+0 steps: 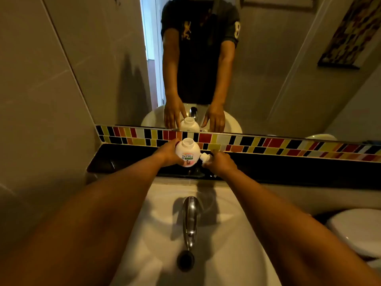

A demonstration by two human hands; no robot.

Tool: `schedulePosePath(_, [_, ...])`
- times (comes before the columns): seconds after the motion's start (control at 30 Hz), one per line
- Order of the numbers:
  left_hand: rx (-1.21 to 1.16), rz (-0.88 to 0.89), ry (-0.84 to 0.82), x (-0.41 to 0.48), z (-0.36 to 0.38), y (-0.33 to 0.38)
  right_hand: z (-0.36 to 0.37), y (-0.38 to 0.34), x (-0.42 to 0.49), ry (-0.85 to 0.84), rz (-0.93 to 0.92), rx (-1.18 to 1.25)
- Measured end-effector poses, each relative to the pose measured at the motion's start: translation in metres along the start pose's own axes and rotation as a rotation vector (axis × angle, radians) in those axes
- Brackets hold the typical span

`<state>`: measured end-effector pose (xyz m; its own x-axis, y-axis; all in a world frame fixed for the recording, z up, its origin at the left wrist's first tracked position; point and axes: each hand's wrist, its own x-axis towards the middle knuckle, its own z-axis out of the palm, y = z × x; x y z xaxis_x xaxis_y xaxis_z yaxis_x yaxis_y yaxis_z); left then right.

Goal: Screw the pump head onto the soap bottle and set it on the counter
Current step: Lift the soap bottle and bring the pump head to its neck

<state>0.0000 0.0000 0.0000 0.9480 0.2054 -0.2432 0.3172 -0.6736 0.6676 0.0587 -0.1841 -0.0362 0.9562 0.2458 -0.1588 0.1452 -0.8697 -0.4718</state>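
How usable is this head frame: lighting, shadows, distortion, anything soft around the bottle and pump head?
Head view: dim and warm-toned; wide-angle bending curves the mirror edges and stretches both forearms. The soap bottle in the left hand is bright and its label partly legible. The pump head under the right hand is small, soft and half-covered. The faucet casts a shadow on the sink.

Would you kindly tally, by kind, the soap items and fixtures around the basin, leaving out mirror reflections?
Soap bottle: 1
Pump head: 1
Tap: 1
Basin: 1
Toilet: 1
Total: 5
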Motion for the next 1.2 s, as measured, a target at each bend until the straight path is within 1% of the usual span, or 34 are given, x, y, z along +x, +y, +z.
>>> schedulePosePath(0.17, [-0.128, -0.005, 0.041, 0.019, 0.014, -0.009, 0.01, 0.006, 0.004, 0.076, -0.043, -0.018])
schedulePosePath(0.27, [-0.192, 0.028, 0.082, 0.02, 0.021, -0.01, 0.018, 0.013, 0.008, 0.11, -0.022, 0.018])
schedulePosePath(0.4, [-0.255, 0.018, 0.117, 0.027, 0.031, -0.02, 0.027, 0.019, 0.011, 0.167, -0.004, 0.071])
schedulePosePath(0.5, [-0.284, 0.012, 0.135, 0.032, 0.034, -0.024, 0.027, 0.024, 0.014, 0.178, 0.056, 0.168])
schedulePosePath(0.67, [-0.263, 0.009, 0.138, 0.031, 0.031, -0.026, 0.007, 0.027, 0.014, 0.115, 0.124, 0.401])
schedulePosePath(0.73, [-0.224, 0.02, 0.133, 0.028, 0.026, -0.025, -0.005, 0.027, 0.013, 0.124, 0.118, 0.474])
schedulePosePath(0.83, [-0.129, 0.042, 0.113, 0.023, 0.017, -0.024, -0.029, 0.024, 0.008, 0.119, 0.056, 0.551])
schedulePosePath(0.9, [-0.069, 0.056, 0.11, 0.019, 0.01, -0.023, -0.047, 0.022, 0.003, 0.088, 0.0, 0.537])
schedulePosePath(0.97, [-0.041, 0.065, 0.117, 0.016, 0.002, -0.021, -0.064, 0.02, -0.005, 0.052, -0.044, 0.47])
schedulePosePath(1.1, [-0.005, 0.096, 0.125, 0.008, -0.015, -0.016, -0.088, 0.014, -0.02, -0.044, -0.112, 0.272])
schedulePosePath(1.2, [0.069, 0.153, 0.097, 0.0, -0.02, -0.009, -0.094, 0.006, -0.031, -0.053, -0.157, 0.132])
